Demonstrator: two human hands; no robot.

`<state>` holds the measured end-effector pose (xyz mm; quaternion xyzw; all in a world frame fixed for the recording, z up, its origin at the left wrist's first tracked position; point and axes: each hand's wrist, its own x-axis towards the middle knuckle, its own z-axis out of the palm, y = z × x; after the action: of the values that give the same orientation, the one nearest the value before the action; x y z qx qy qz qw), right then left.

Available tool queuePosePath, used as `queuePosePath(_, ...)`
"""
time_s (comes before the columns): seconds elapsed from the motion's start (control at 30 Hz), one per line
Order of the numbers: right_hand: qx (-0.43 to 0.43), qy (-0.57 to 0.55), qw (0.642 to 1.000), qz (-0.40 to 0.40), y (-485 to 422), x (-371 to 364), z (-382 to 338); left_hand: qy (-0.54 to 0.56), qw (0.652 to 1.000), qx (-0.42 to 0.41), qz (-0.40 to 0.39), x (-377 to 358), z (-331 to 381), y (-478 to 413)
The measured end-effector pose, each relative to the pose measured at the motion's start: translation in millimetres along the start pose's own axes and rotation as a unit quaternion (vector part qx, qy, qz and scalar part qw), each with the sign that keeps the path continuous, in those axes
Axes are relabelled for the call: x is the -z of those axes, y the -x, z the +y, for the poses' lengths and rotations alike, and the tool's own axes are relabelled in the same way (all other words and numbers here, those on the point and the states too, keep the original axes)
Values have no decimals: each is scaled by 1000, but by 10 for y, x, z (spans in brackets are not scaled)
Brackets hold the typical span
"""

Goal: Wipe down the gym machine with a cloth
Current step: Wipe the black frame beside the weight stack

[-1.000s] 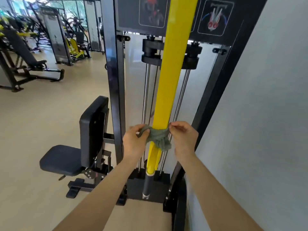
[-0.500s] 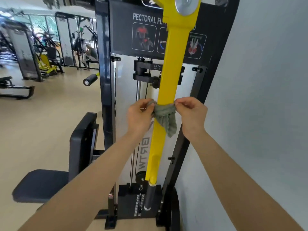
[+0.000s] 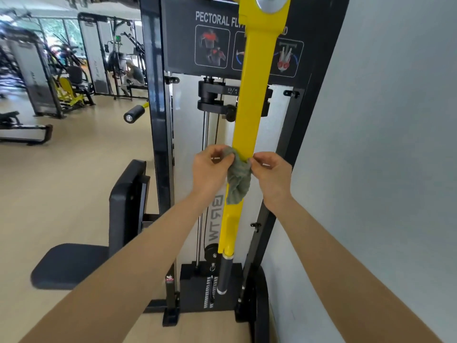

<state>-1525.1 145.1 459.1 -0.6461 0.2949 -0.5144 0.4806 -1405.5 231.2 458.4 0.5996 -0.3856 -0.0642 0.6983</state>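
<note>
I'm looking at a gym: above my left hand (image 3: 210, 169) a placard (image 3: 181, 43) reads "PECTORAL FLY" over muscle diagrams, a black padded seat (image 3: 71, 264) sits below and left of it, and far off to its left stand more weight machines (image 3: 37, 78).

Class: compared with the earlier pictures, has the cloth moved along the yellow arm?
Yes. The cloth has slid up the yellow arm, away from the black grip at its lower end.

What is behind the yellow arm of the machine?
Behind the yellow arm stand a black weight block, a chrome rod and a white panel. The arm covers most of the middle diagram on the placard.
</note>
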Motion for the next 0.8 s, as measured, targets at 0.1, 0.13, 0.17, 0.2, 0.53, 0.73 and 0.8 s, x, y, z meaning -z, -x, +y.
queuePosePath(0.1,-65,15,998,-15,252,25,413,-42,998,51,-11,0,-340,263)
queuePosePath(0.13,-84,22,996,-23,330,35,553,-59,996,71,-13,1,-449,350)
queuePosePath(0.17,-102,27,994,-31,408,48,680,-77,993,92,-17,8,-552,441)
queuePosePath(0.2,-120,27,992,-41,481,57,800,-92,989,110,-23,14,-652,534)
queuePosePath(0.53,-4,109,985,-131,1325,229,1303,-135,961,231,-66,309,-1261,1422)
queuePosePath(0.73,4,144,949,-282,2034,269,1695,-138,934,329,-18,859,-1359,2241)
queuePosePath(0.8,-28,142,935,-325,2199,221,1707,-121,921,366,50,1044,-1292,2453)
